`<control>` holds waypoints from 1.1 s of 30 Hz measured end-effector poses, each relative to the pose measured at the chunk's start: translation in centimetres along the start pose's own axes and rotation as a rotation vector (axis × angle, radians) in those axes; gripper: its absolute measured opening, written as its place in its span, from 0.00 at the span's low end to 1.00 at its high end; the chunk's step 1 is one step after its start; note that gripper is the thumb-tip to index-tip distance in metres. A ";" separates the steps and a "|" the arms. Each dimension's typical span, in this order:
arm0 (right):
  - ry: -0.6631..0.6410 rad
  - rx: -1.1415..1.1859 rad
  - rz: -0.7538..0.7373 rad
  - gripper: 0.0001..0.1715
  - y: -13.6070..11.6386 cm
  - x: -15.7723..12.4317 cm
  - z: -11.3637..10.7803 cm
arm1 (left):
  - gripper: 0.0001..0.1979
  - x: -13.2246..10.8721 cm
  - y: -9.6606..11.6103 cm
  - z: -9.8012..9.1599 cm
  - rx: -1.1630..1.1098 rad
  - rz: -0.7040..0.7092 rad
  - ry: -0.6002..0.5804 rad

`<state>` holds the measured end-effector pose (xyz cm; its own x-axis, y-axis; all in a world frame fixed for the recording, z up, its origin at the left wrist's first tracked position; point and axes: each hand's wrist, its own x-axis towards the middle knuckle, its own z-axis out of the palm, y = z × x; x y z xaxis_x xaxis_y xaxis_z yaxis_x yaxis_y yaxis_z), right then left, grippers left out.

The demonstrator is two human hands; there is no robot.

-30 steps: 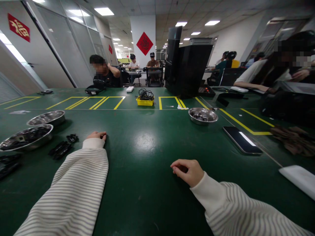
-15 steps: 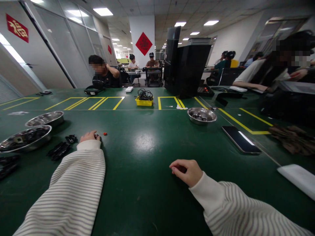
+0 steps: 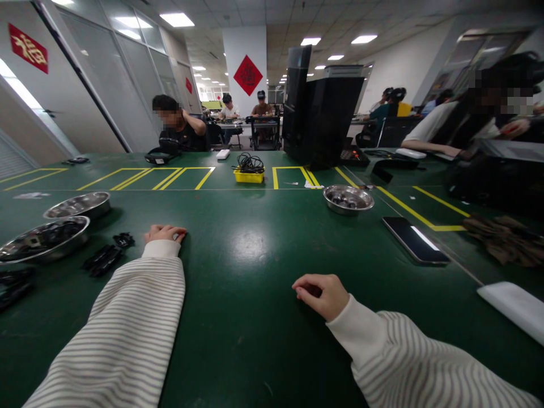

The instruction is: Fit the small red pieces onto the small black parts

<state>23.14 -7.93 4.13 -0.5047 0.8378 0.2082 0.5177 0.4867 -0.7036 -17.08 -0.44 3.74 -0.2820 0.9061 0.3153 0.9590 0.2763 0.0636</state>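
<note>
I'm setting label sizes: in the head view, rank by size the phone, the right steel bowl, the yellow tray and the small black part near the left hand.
1. phone
2. steel bowl
3. yellow tray, farther off, true size unsure
4. small black part

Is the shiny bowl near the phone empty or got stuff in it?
Not empty: small dark pieces lie in the bottom of the bowl.

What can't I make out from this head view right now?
All in the head view:
Left hand: palm down on the table; anything under it is covered.
Right hand: curled fingers hide whether it holds anything.
Near bowl: dark pieces inside too small to identify.
Black parts: cut off by the left edge.
White slab: cut off by the right edge.
</note>
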 end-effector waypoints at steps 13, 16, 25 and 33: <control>0.059 0.181 0.175 0.12 0.2 0.2 -0.2 | 0.09 -10.0 16.4 0.2 -0.746 0.985 -0.161; 0.095 0.203 0.201 0.11 0.5 0.3 -0.2 | 0.08 -12.4 18.1 -0.9 -0.780 1.017 -0.227; 0.125 0.206 0.209 0.10 0.8 0.4 0.0 | 0.07 -12.6 18.4 -1.5 -0.779 1.090 -0.290; 0.079 0.196 0.191 0.09 0.5 0.4 -0.4 | 0.15 -11.6 17.4 -0.7 -0.741 1.000 -0.160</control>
<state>23.52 -7.24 4.12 -0.3519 0.9300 0.1060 0.4507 0.2676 -0.8516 2.86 -6.32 1.84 0.6266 0.6579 0.4178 0.5263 -0.7526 0.3958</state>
